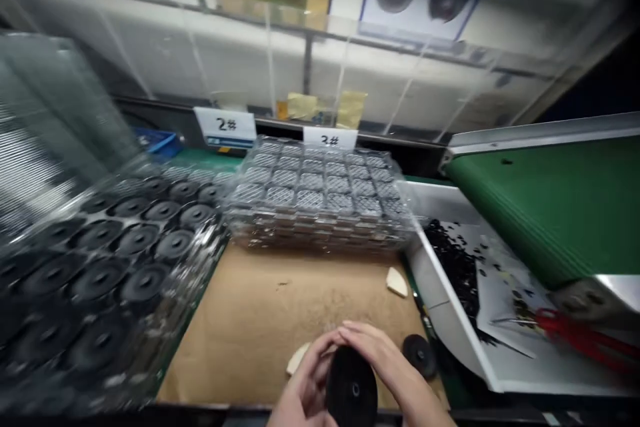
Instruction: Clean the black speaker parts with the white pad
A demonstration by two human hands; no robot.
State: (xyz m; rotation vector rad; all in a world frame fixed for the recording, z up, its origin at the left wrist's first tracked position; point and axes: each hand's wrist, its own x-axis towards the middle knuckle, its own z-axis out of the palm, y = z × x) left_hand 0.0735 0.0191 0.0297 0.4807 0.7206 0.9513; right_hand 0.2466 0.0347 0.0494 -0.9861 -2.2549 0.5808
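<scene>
Near the bottom middle of the head view, a round black disc (pixel 350 383) with a small hole at its centre is held between my two hands, tilted on edge. My left hand (pixel 307 380) wraps around its left side, thumb low on the edge. My right hand (pixel 383 360) curves over the top and right side, fingertips meeting the left ones. A cream wedge-shaped piece (pixel 298 359) lies beside my left hand, partly hidden by it. To the right of my right hand rests another black disc (pixel 420 355), and a second cream wedge (pixel 397 282) lies farther back.
Brown cardboard (pixel 240 320) covers the work surface. On the left a clear tray (pixel 200 267) holds many black discs; clear trays (pixel 320 213) are stacked behind. At right, a white bin (pixel 453 320) contains small black parts and red-handled scissors (pixel 575 333) below a green conveyor (pixel 560 207).
</scene>
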